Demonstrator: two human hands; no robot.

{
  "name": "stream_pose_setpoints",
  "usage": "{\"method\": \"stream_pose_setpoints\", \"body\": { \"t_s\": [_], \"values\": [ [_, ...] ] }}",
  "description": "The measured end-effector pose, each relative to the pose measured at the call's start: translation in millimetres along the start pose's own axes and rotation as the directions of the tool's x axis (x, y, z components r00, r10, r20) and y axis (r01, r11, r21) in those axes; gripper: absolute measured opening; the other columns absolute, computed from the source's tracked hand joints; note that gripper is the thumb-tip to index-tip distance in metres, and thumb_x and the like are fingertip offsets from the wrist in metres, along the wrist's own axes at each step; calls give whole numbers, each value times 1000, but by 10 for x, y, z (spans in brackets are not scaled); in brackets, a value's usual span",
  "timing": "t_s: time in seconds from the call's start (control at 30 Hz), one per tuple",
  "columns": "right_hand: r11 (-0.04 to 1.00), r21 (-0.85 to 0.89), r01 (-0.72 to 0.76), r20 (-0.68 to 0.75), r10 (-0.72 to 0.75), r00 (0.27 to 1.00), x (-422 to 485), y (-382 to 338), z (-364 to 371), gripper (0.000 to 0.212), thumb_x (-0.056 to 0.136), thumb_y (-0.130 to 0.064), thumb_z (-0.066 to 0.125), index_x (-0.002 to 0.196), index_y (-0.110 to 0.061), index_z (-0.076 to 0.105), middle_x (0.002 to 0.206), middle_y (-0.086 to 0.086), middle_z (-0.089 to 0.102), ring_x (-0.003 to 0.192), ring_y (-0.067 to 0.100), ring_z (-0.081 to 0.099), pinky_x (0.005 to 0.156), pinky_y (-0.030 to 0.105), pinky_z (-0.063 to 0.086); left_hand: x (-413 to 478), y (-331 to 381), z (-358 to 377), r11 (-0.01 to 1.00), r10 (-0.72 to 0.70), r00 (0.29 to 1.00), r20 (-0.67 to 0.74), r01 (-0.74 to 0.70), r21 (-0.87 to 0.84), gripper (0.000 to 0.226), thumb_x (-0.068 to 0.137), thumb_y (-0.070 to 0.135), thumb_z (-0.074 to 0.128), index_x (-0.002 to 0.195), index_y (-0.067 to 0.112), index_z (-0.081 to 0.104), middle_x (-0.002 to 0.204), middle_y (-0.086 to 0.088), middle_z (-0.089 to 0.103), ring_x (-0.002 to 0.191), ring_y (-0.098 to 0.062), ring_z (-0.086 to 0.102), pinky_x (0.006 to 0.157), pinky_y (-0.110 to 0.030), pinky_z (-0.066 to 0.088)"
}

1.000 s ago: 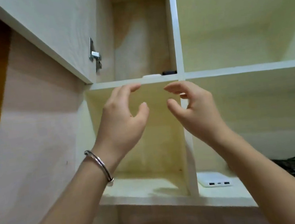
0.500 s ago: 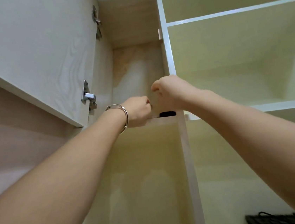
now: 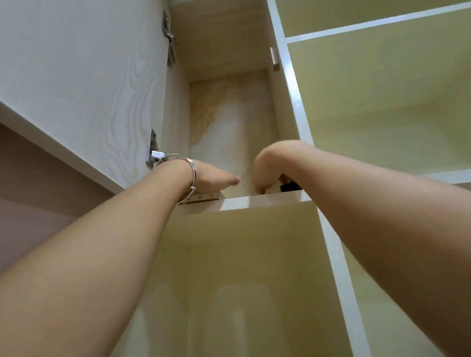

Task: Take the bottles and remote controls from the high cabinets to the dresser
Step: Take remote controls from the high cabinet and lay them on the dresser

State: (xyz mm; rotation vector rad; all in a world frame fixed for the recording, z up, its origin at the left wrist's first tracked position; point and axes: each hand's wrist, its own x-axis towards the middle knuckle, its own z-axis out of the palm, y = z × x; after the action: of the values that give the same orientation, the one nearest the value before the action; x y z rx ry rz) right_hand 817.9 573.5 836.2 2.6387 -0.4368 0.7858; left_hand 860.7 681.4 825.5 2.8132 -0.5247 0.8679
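Observation:
Both my arms reach up into the high cabinet compartment above the shelf edge. My left hand, with a silver bangle on the wrist, lies flat over the shelf; only its thumb side shows and its fingers are hidden behind the shelf. My right hand bends down at the wrist, fingers curled toward the shelf floor. A black object, probably a remote control, peeks out just right of the right hand. Whether either hand holds anything is hidden.
The white cabinet door hangs open at the left with metal hinges. A white vertical divider separates open yellow compartments on the right. Another compartment lies below the shelf.
The view has tilted further upward. Both hands have pushed deeper into the top compartment, past the shelf edge, so the fingers are now hidden.

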Motion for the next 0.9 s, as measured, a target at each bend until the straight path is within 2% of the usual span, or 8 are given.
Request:
{"method": "stream_pose_setpoints", "body": {
  "t_s": [0.07, 0.13, 0.23, 0.37, 0.5, 0.6, 0.77, 0.9],
  "values": [
    [999, -38, -2, 4, 2, 1000, 23, -68, 21, 27, 91, -14, 47, 65, -7, 48, 65, 4, 43, 52, 17, 42, 51, 25, 37, 17, 19, -56, 1000, -24, 983, 181, 23, 6, 50, 88, 55, 36, 104, 19, 66, 92, -10, 72, 64, -20, 62, 59, -19, 48],
    [999, -51, 9, 7, -9, 1000, 19, -121, 31, 22, 90, -12, 47, 68, -8, 50, 67, 2, 43, 58, 18, 46, 54, 26, 39, 36, 55, -65, 1000, -18, 949, 316, 9, 30, 44, 92, 40, 36, 64, 16, 60, 36, 0, 57, 27, -12, 45, 36, -6, 36],
    [998, -59, 33, 5, -32, 999, 5, -155, 45, 22, 91, -8, 44, 69, -9, 46, 66, 1, 40, 75, 23, 48, 67, 30, 40, 38, 65, -41, 998, 1, 966, 260, -18, 65, 46, 92, 25, 38, 49, 11, 45, 22, 3, 39, 17, -11, 34, 31, -2, 27],
    [998, -57, 20, 6, -19, 1000, -4, -134, 50, 33, 89, -3, 42, 56, -8, 41, 63, 4, 39, 53, 17, 38, 50, 24, 33, 48, 41, -6, 996, 36, 998, 53, -40, 76, 44, 92, 25, 42, 50, 14, 38, 30, 2, 42, 26, -12, 38, 23, -11, 20],
    [998, -56, 33, 31, -32, 999, 4, -164, 23, 34, 89, -3, 41, 55, -7, 42, 63, 5, 40, 52, 18, 38, 49, 25, 33, 92, -100, 59, 987, 0, 983, -185, -29, -155, 35, 91, 31, 44, 62, 12, 50, 77, -9, 56, 61, -20, 51, 47, -18, 38],
    [999, -40, 28, 7, -27, 1000, 23, -162, 37, 34, 87, -1, 39, 54, -8, 44, 62, 6, 41, 51, 19, 38, 56, 27, 38, 108, -171, 101, 935, -69, 942, -329, -54, -351, 35, 89, 35, 46, 93, 4, 60, 111, -21, 63, 94, -31, 60, 74, -28, 49],
    [939, 337, 71, -178, -10, 984, -7, -57, 93, 9, 82, -12, 58, 78, -4, 58, 78, 9, 56, 59, 23, 49, 57, 27, 42, -36, -212, 106, 786, -187, 862, -471, -156, -598, 50, 77, 32, 61, 117, 5, 50, 116, -16, 59, 90, -30, 58, 63, -28, 45],
    [750, 620, 231, -428, 77, 900, -328, 88, 108, 28, 76, -25, 65, 99, -9, 60, 85, 6, 54, 76, 24, 50, 54, 27, 42, -456, -176, 203, 626, -208, 805, -556, -327, -708, 51, 68, 35, 66, 113, 20, 49, 102, -5, 61, 96, -28, 60, 75, -34, 48]
  ]
}}
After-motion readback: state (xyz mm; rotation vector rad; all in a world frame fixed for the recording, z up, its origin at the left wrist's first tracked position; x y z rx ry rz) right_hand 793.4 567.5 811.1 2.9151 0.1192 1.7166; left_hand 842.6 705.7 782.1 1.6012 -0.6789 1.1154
